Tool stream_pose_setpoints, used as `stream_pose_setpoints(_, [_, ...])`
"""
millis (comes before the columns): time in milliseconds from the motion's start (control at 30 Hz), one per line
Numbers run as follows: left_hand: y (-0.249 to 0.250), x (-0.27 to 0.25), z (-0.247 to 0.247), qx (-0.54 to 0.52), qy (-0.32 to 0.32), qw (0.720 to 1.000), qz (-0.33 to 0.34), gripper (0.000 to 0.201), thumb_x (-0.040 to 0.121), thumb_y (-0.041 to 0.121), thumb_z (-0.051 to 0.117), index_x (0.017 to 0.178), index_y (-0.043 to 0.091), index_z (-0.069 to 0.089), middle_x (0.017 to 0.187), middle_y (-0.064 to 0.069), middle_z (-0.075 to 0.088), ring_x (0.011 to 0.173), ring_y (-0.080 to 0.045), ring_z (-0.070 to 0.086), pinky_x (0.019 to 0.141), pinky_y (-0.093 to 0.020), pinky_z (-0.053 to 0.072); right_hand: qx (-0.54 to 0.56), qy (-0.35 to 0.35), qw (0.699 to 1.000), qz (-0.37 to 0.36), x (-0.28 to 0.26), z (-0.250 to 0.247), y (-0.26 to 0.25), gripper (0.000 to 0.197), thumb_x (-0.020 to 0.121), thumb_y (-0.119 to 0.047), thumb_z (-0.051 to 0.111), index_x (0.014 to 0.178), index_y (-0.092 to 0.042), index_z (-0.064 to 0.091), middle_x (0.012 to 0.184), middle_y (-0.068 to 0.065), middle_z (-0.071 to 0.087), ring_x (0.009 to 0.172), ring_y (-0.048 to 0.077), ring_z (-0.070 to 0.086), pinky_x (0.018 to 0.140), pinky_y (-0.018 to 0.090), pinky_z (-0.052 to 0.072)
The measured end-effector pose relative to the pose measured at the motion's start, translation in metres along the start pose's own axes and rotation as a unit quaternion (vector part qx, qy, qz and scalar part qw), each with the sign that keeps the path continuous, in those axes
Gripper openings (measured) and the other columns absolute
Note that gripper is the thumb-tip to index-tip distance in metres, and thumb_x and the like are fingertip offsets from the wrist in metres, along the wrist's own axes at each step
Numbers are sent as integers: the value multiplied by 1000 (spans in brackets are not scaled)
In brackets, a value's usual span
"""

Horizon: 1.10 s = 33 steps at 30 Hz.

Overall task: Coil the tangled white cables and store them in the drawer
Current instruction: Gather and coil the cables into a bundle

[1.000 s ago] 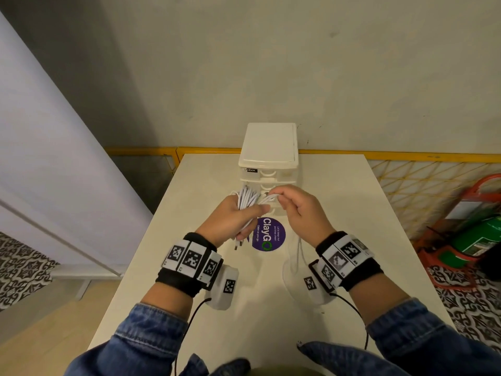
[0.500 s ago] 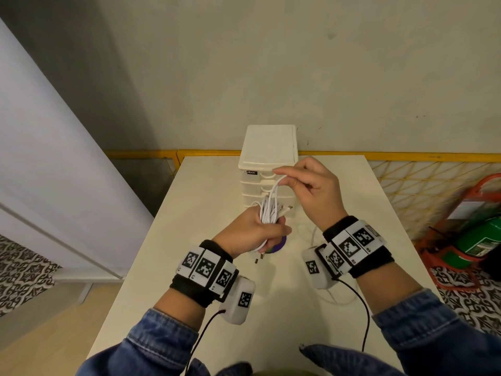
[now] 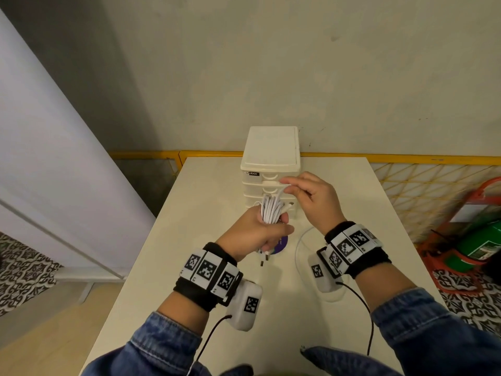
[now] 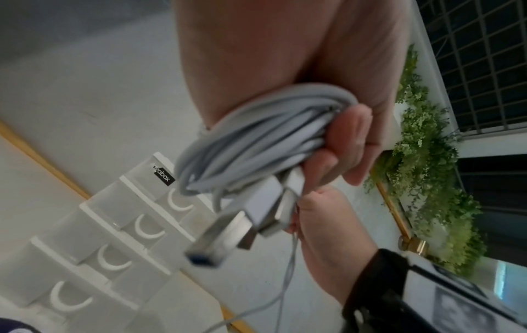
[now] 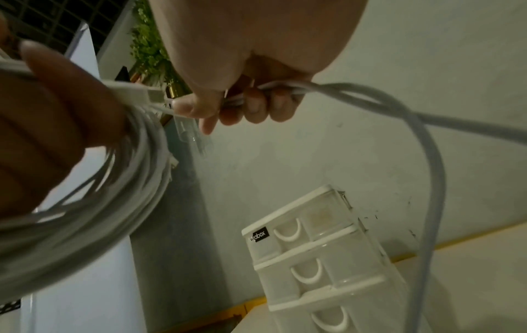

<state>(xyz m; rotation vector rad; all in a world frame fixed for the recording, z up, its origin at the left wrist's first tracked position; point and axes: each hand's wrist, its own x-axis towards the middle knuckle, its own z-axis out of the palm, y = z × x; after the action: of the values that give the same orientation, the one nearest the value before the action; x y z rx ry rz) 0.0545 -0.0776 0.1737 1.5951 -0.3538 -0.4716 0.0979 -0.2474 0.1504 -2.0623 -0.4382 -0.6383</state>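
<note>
My left hand (image 3: 260, 234) grips a bundle of coiled white cables (image 3: 271, 211) above the table, just in front of the drawer unit (image 3: 271, 164). In the left wrist view the coil (image 4: 256, 135) sits in the curled fingers with USB plugs (image 4: 245, 216) sticking out. My right hand (image 3: 311, 196) pinches a loose strand (image 5: 285, 86) of the same cable, raised at the level of the upper drawers. That strand runs from the coil to the right hand and down in a loop (image 3: 299, 248) onto the table. All drawers (image 5: 313, 254) look closed.
The white table (image 3: 206, 202) carries a purple round sticker (image 3: 280, 244), partly hidden by my left hand. A yellow rail (image 3: 406, 160) runs behind the table. A green cylinder in a red stand (image 3: 482, 245) is on the floor at right.
My right hand has risen from the coil to the upper drawers, drawing the strand upward. My left hand with the coil moved right and nearer to the drawer unit.
</note>
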Motion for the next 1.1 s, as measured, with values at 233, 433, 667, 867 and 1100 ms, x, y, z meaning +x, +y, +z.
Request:
stream_pose_setpoints(233, [15, 1, 1, -172, -19, 983, 64, 10, 83, 5, 54, 78, 12, 50, 42, 5, 33, 31, -9, 30, 39, -18, 29, 12, -77, 994, 77, -24, 20, 20, 39, 91, -4, 44, 123, -23, 56, 87, 8, 69, 79, 18, 64, 75, 27, 51])
stream_pose_setpoints(433, [31, 8, -13, -306, 27, 941, 139, 12, 88, 12, 51, 76, 13, 49, 45, 7, 38, 36, -6, 37, 40, -17, 34, 35, -192, 963, 185, -63, 54, 21, 19, 97, -16, 37, 106, -19, 53, 66, 2, 57, 61, 19, 53, 69, 36, 46])
stream_pose_setpoints(667, [28, 26, -46, -189, 304, 910, 209, 20, 91, 23, 58, 73, 18, 51, 50, 6, 47, 45, -9, 47, 48, -23, 42, 140, -252, 928, 236, -102, 63, 7, 25, 97, -12, 37, 102, -25, 57, 60, -9, 50, 53, 4, 45, 62, 17, 41])
stream_pose_setpoints(867, [3, 31, -63, -7, 420, 887, 189, 37, 81, 30, 72, 102, 5, 54, 77, -10, 58, 57, -16, 55, 57, -27, 51, 85, -238, 951, 176, -85, 43, -11, 27, 96, -20, 45, 115, -22, 64, 74, -42, 59, 81, -17, 56, 75, 5, 39])
stream_pose_setpoints(1100, [-22, 31, -61, 286, 329, 889, 137, 68, 69, 73, 52, 75, 5, 56, 60, -23, 62, 53, -35, 61, 56, -44, 54, 91, -202, 972, 73, -71, 39, -36, 26, 88, -43, 42, 99, -38, 66, 56, -4, 58, 51, 17, 47, 56, 32, 42])
